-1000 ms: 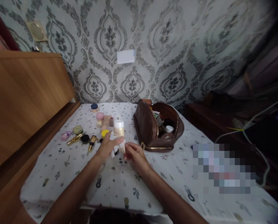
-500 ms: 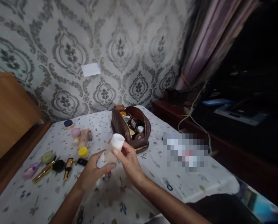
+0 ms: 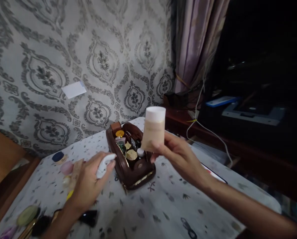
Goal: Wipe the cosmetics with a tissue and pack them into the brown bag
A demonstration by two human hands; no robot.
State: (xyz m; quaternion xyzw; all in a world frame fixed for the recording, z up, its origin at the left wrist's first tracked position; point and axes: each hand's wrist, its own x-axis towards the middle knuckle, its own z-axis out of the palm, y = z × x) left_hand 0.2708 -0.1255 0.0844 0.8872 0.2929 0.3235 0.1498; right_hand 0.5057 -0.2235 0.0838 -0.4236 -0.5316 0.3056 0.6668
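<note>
A beige tube with a white cap [image 3: 153, 131] stands cap-up in my right hand [image 3: 179, 156], gripped near its lower end between thumb and fingers. My left hand [image 3: 87, 182] is closed around a crumpled white wipe [image 3: 105, 166], apart from the tube. Between and beyond my hands sits an unzipped brown cosmetic bag [image 3: 137, 176]. Inside it are several jars and bottles, among them a gold-topped jar [image 3: 132, 155], a white-capped one [image 3: 140, 152] and an orange lid [image 3: 120, 133].
Cosmetics lie left on the patterned cloth [image 3: 143, 212]: a dark-lidded jar [image 3: 58, 157], a pink sponge [image 3: 66, 168], a green round compact [image 3: 27, 215] and a black item [image 3: 88, 217]. A phone [image 3: 214, 174] lies behind my right forearm. A white cable [image 3: 213, 132] hangs at right.
My hands have moved apart. The right has carried the tube up and right, close to the bag; the left has drawn away with the wipe. The view has swung right.
</note>
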